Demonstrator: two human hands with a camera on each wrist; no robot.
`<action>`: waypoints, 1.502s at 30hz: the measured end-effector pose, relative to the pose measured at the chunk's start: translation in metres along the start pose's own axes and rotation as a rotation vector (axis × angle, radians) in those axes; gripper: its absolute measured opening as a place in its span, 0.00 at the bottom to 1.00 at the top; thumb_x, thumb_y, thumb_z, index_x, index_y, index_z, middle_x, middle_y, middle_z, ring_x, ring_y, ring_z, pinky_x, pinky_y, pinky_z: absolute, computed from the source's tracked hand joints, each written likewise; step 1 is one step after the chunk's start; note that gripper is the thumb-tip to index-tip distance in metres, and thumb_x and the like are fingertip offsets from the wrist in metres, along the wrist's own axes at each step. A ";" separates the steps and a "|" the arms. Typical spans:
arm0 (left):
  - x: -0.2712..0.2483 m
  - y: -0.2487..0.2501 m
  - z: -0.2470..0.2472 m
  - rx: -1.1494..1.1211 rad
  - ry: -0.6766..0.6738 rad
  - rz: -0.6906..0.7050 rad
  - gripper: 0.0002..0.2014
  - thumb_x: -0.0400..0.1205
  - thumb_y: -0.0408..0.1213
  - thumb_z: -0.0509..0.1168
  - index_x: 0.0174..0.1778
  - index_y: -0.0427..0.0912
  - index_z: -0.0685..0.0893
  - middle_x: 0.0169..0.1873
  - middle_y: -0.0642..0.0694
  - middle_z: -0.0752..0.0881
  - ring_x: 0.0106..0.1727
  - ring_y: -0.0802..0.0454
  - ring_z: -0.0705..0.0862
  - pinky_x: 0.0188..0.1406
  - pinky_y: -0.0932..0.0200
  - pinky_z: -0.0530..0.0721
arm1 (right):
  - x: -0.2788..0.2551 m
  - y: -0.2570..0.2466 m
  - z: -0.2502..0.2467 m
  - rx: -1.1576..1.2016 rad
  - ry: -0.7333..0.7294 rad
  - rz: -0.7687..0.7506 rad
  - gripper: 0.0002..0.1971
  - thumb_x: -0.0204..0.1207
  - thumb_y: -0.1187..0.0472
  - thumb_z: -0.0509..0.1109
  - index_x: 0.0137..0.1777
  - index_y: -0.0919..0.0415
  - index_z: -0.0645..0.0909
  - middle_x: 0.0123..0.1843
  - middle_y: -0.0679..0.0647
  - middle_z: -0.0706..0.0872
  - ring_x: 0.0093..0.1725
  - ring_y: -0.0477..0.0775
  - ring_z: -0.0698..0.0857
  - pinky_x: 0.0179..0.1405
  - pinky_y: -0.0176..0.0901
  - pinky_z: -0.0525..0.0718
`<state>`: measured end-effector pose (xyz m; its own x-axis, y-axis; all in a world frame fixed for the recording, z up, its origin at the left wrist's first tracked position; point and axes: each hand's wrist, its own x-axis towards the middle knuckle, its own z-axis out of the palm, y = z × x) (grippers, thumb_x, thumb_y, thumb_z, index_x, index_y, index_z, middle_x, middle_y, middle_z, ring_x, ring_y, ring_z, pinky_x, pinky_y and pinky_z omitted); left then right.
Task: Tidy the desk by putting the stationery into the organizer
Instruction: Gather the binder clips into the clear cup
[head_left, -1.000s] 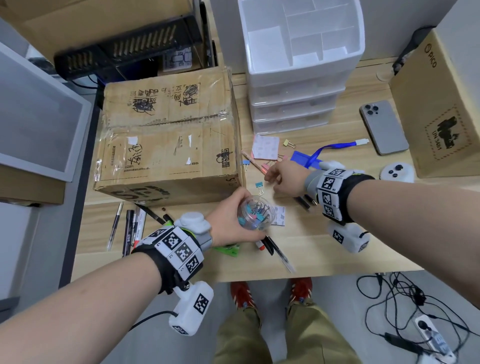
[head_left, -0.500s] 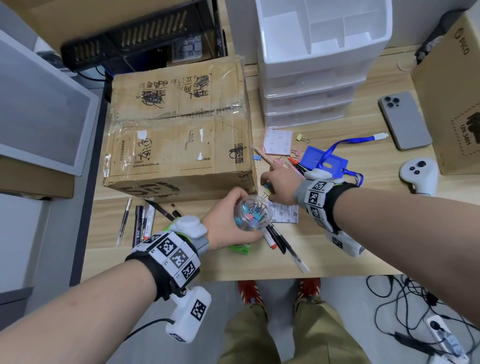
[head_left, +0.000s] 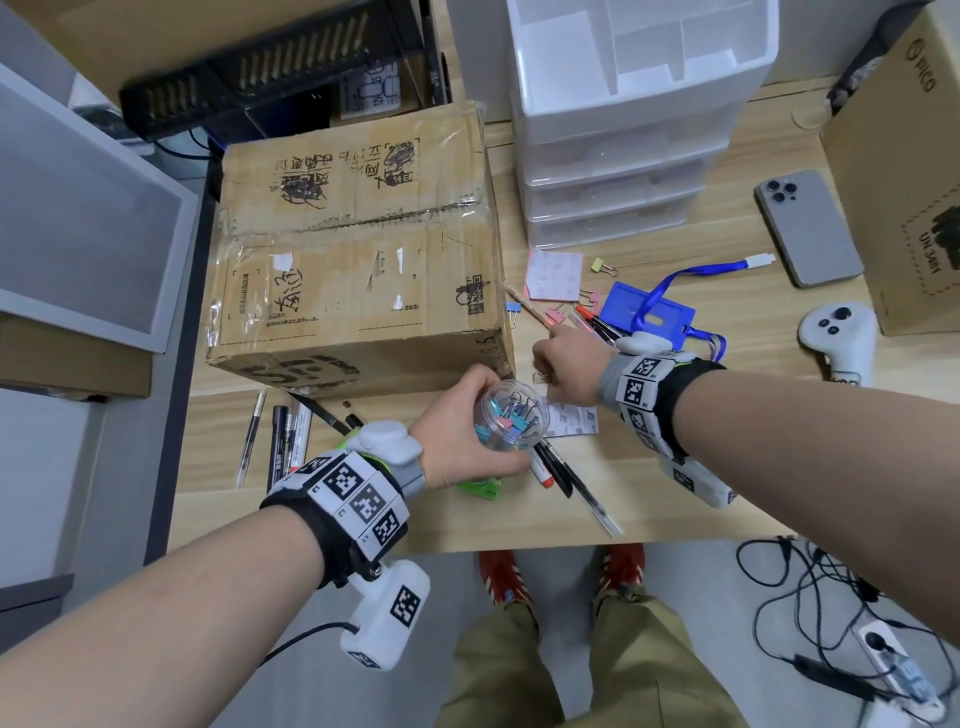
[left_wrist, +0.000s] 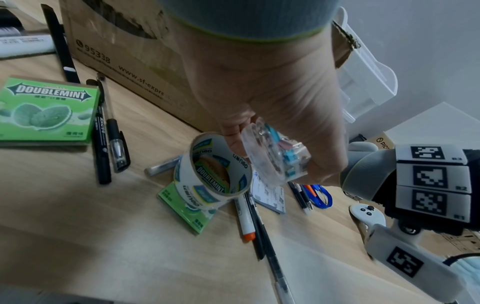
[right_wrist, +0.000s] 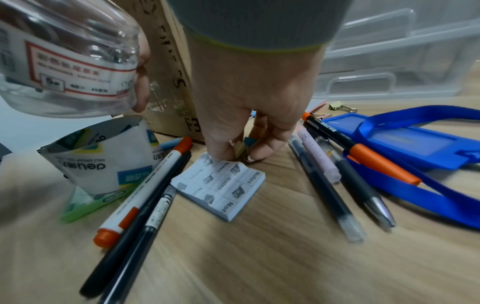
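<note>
While the left hand (head_left: 457, 447) grips the light, slippery clip jar (head_left: 511, 421), the right hand (right_wrist: 249, 115) pinches a small stiff binder clip (right_wrist: 242, 147) beside it.

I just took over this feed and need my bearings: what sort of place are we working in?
Most likely an office or lab workstation: a wooden desk strewn with pens and binder clips, a white drawer organizer, shipping cartons, and a power strip with cables on the floor.

I count two hands (head_left: 467, 447), one clip jar (head_left: 511, 421), one organizer (head_left: 639, 119), two cardboard boxes (head_left: 353, 260), one phone (head_left: 808, 228), two gum packs (left_wrist: 46, 111), one badge holder (head_left: 641, 306)
</note>
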<state>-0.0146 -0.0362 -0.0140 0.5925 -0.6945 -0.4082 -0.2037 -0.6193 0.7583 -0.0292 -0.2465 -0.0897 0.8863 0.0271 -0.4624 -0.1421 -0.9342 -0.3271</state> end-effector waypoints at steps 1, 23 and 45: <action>0.000 0.001 0.000 0.007 0.003 -0.003 0.32 0.63 0.45 0.85 0.55 0.47 0.73 0.45 0.54 0.88 0.45 0.55 0.89 0.42 0.58 0.89 | -0.001 0.002 0.000 0.008 0.001 0.009 0.09 0.69 0.65 0.74 0.41 0.55 0.76 0.49 0.56 0.77 0.45 0.60 0.83 0.45 0.53 0.87; 0.027 0.057 0.011 0.035 -0.077 -0.034 0.33 0.64 0.48 0.85 0.55 0.43 0.72 0.46 0.51 0.84 0.40 0.60 0.80 0.37 0.69 0.80 | -0.083 0.003 -0.122 1.038 -0.179 0.042 0.09 0.70 0.77 0.79 0.42 0.67 0.83 0.30 0.55 0.89 0.29 0.49 0.90 0.33 0.33 0.88; 0.053 0.038 0.027 -0.076 -0.096 -0.052 0.36 0.63 0.46 0.86 0.55 0.41 0.70 0.49 0.42 0.86 0.41 0.56 0.81 0.50 0.47 0.86 | -0.038 0.078 -0.084 0.433 0.067 0.270 0.10 0.76 0.71 0.65 0.50 0.60 0.84 0.41 0.49 0.84 0.44 0.52 0.82 0.40 0.39 0.78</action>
<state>-0.0121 -0.1063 -0.0201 0.5224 -0.6964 -0.4920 -0.1126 -0.6283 0.7698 -0.0363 -0.3500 -0.0283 0.8171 -0.2308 -0.5282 -0.5267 -0.6713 -0.5215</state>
